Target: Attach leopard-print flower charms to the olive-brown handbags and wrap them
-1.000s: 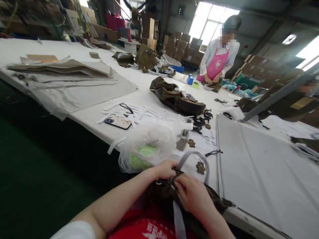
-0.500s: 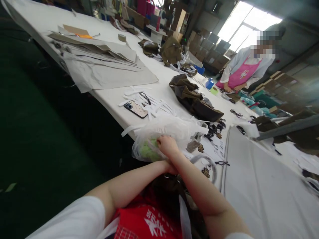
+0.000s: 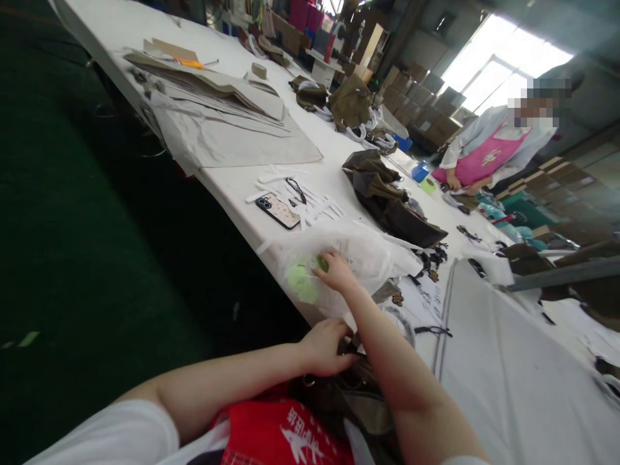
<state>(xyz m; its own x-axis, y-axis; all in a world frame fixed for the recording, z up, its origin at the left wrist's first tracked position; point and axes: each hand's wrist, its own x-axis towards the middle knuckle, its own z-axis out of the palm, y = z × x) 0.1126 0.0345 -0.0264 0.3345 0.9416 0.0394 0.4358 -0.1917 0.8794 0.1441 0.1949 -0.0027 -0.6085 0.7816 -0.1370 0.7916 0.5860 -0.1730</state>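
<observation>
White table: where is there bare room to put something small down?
Bare patches show at upper left, beyond the paper stack, and between it and the brown bags. The large pale sheet at right looks mostly bare too. It's crowded around the plastic bag and phone.

"What can you read on the bright red cloth apron [image 3: 264,423]?"
"White Chinese characters beside a white emblem, too blurred to make out surely."
"And the flat white paper sheet [image 3: 427,298]?"
"Dark handwritten marks, too small to read."
"The crumpled, translucent white plastic bag [image 3: 368,255]?"
"Faint print, illegible."
"The pink apron [image 3: 477,161] opposite?"
"A white emblem, its shape unclear."
</observation>
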